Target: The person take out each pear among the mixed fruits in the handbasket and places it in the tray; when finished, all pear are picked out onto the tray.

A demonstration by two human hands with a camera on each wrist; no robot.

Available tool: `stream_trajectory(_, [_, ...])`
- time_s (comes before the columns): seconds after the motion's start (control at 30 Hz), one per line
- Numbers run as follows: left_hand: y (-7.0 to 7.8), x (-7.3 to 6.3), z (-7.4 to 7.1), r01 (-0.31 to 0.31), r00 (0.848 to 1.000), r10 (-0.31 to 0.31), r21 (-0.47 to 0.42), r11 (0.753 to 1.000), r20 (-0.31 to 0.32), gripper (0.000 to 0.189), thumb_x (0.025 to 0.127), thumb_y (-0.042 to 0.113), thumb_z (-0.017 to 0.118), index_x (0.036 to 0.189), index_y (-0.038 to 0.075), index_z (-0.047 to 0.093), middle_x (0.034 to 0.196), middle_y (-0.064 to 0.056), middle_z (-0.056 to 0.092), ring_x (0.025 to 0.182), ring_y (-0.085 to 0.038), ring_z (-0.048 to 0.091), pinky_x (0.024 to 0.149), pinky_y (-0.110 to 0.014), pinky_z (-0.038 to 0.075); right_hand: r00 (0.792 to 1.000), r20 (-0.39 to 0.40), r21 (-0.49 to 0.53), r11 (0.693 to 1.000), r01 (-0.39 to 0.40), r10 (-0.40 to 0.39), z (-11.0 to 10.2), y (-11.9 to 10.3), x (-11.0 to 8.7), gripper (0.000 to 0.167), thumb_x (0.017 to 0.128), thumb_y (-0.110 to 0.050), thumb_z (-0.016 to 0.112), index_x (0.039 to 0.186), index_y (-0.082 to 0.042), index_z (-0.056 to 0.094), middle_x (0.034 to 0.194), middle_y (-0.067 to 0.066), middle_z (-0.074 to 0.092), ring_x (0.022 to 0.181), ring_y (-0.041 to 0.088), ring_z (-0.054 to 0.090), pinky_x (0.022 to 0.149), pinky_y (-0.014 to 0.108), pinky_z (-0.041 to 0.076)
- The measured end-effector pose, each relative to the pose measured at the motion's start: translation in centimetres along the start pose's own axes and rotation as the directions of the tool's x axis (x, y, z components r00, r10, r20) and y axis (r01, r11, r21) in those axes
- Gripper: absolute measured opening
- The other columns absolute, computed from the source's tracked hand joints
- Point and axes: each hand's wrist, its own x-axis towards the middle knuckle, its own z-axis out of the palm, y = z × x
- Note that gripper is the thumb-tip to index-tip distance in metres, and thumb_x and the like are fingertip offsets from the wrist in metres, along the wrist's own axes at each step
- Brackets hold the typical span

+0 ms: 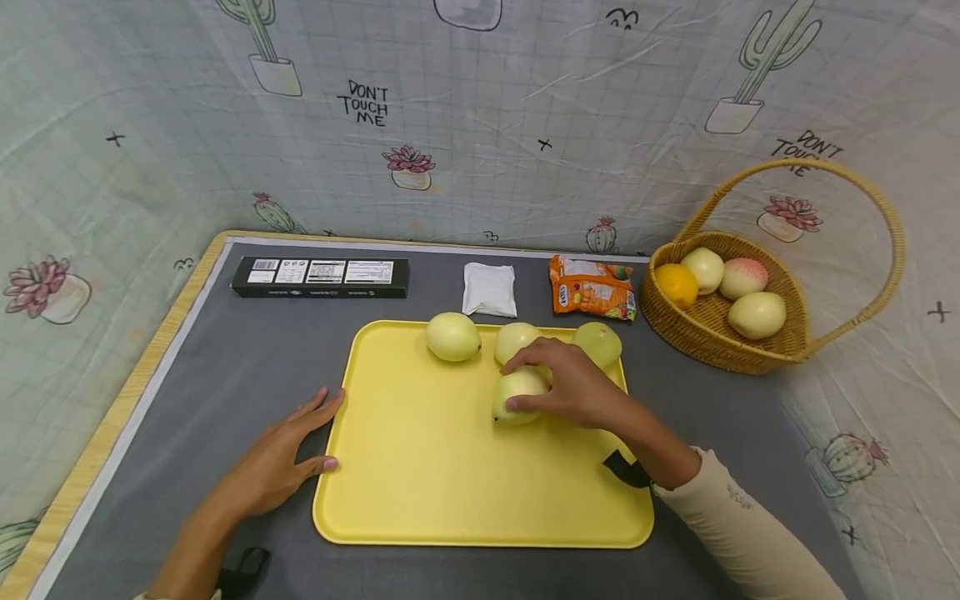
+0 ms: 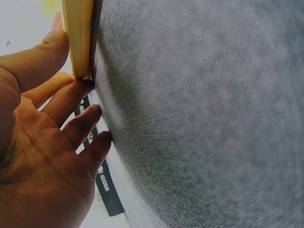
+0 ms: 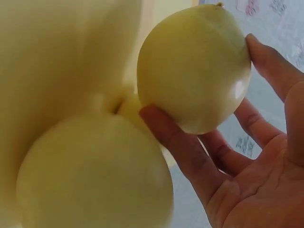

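Observation:
My right hand point(image 1: 570, 387) holds a pale yellow-green pear-like fruit point(image 1: 517, 393) between thumb and fingers, above the right half of a yellow tray point(image 1: 420, 483). The right wrist view shows its small stem on the held fruit point(image 3: 194, 66), with another pale fruit point(image 3: 95, 175) close beside it. Along the tray's back side lie similar fruits, one left of the middle point(image 1: 452, 337), one just behind the held fruit point(image 1: 516, 340), and one at the right corner point(image 1: 598, 343). My left hand point(image 1: 273, 458) touches the tray's left rim with thumb and fingertips, its fingers extended.
Behind the tray lie a black box point(image 1: 322, 277), a white packet point(image 1: 489, 290) and an orange snack bag point(image 1: 592, 287). A wicker basket point(image 1: 697, 342) with a tall handle stands at back right, holding several fruits. Patterned cloth point(image 1: 480, 167) hangs behind the grey table.

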Motion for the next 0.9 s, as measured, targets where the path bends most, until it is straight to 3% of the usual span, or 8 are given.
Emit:
stream_trajectory(0.43, [-0.1,-0.1,0.0,-0.008,1.0,0.008,-0.006,1.0,-0.008,0.098,0.089,0.02,0.085,0.17,0.018,0.031,0.174,-0.024,0.026,0.157,-0.055,0.028,0.114,-0.075,0.034,0.997,-0.073,-0.21,0.977,-0.03,0.015,2.7,-0.9,-0.1,0.047,0.08,-0.044,0.094,0.12,-0.023,0.079,0.123,-0.001,0.071,0.118,0.021,0.061,0.094,0.042,0.055])
stream_trajectory(0.8, [-0.1,-0.1,0.1,-0.021,1.0,0.021,0.0,1.0,-0.019,0.096,0.089,0.027,0.084,0.169,0.018,0.032,0.173,-0.024,0.028,0.156,-0.054,0.031,0.112,-0.074,0.037,0.988,-0.155,-0.192,0.98,-0.043,0.013,0.8,-1.2,-1.1,0.05,0.083,-0.039,0.093,0.128,-0.022,0.078,0.132,0.005,0.069,0.128,0.028,0.062,0.102,0.052,0.054])
stream_trajectory(0.9, [-0.1,-0.1,0.1,-0.014,1.0,0.014,-0.003,1.0,-0.012,0.096,0.089,0.025,0.085,0.169,0.019,0.032,0.174,-0.024,0.027,0.157,-0.054,0.029,0.113,-0.074,0.036,0.982,-0.189,-0.162,0.985,-0.057,0.026,-0.1,-0.9,-1.5,0.049,0.085,-0.039,0.092,0.129,-0.022,0.077,0.134,0.005,0.069,0.129,0.028,0.062,0.097,0.051,0.058])
